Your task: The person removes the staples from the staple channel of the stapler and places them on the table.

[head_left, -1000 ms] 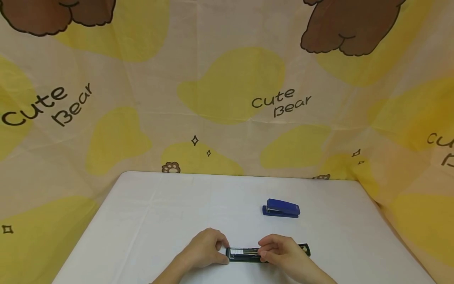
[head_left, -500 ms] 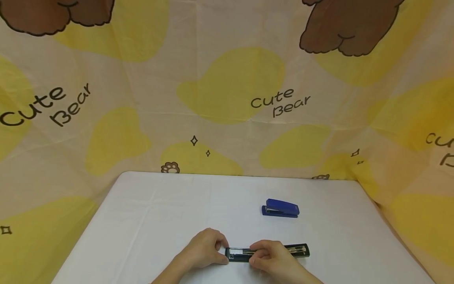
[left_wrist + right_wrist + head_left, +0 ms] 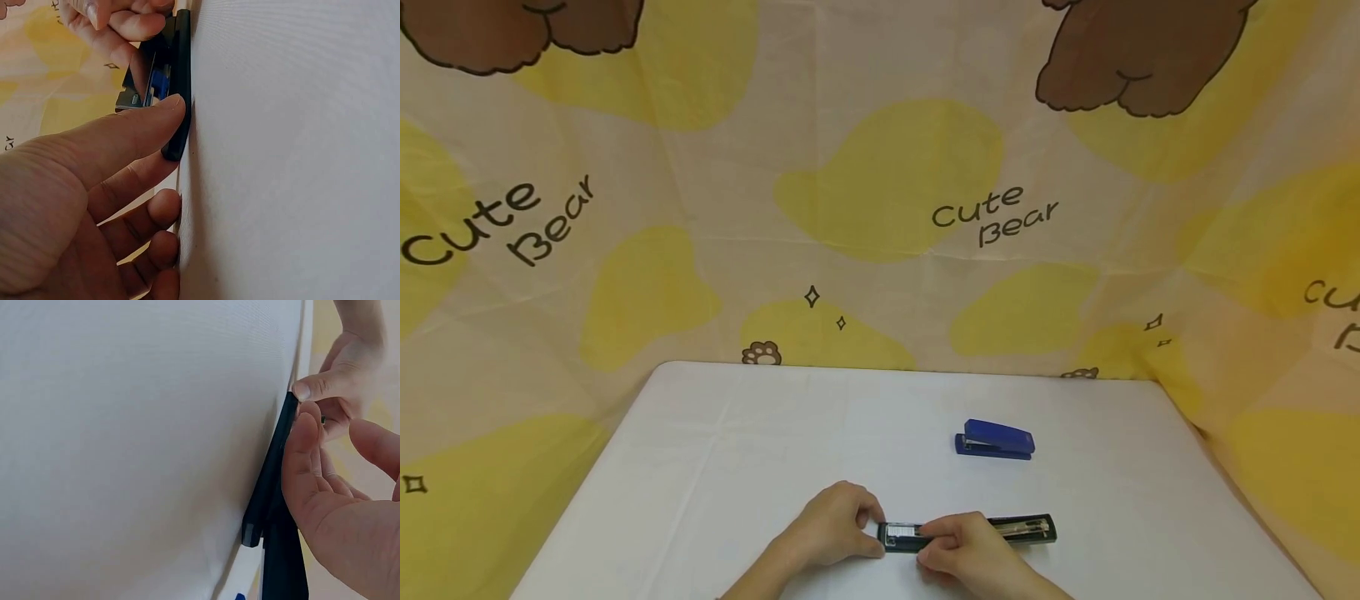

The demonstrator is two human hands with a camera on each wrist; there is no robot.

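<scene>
A long black case [image 3: 970, 533] lies flat near the front edge of a white table [image 3: 737, 450]. Its left end is pinched by the left hand [image 3: 835, 529], apparently to steady it, while its middle is gripped by the curled fingers of the right hand [image 3: 966, 546]. A blue stapler [image 3: 995, 440] is set well apart, farther back on the right.

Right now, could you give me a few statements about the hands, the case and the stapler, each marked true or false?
1. The left hand holds the left end of the black case. True.
2. The right hand rests on the stapler. False: it is on the case, and the stapler lies apart, farther back on the table.
3. The stapler is red. False: it is blue.
4. Both hands touch the same case. True.
5. The case stands upright on its end. False: it lies flat on the table.
</scene>
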